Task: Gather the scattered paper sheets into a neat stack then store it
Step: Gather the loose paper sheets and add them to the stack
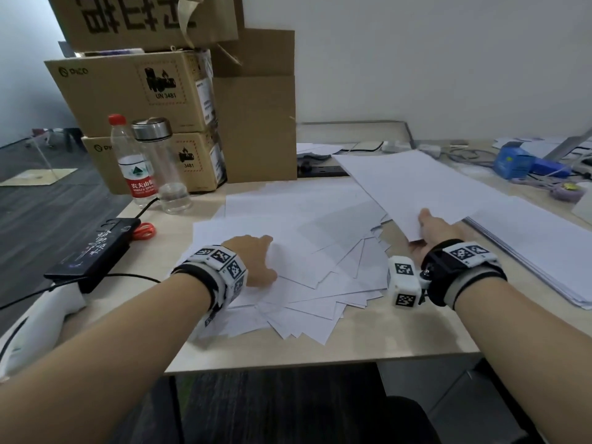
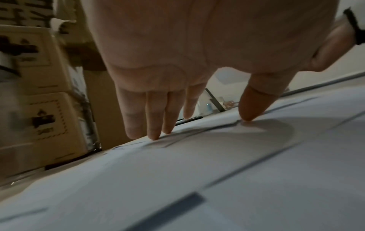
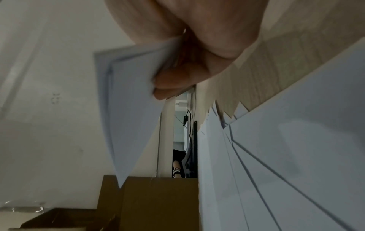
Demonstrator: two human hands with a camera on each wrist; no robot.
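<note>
Currently, the left hand [image 1: 253,257] is pressing flat, fingers [image 2: 154,123] straight, on the fanned pile [image 1: 307,277] of sheets lying at the desk's [image 1: 400,344] near edge. The right hand [image 1: 432,232] is pinching a sheet [image 1: 413,184] raised off the desk just right of the pile. A stack [image 1: 538,248] is lying further right.

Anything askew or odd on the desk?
Yes: the sheets lie fanned at mixed angles, corners past the desk front edge. The top box has a torn flap. Nothing spilled.
</note>
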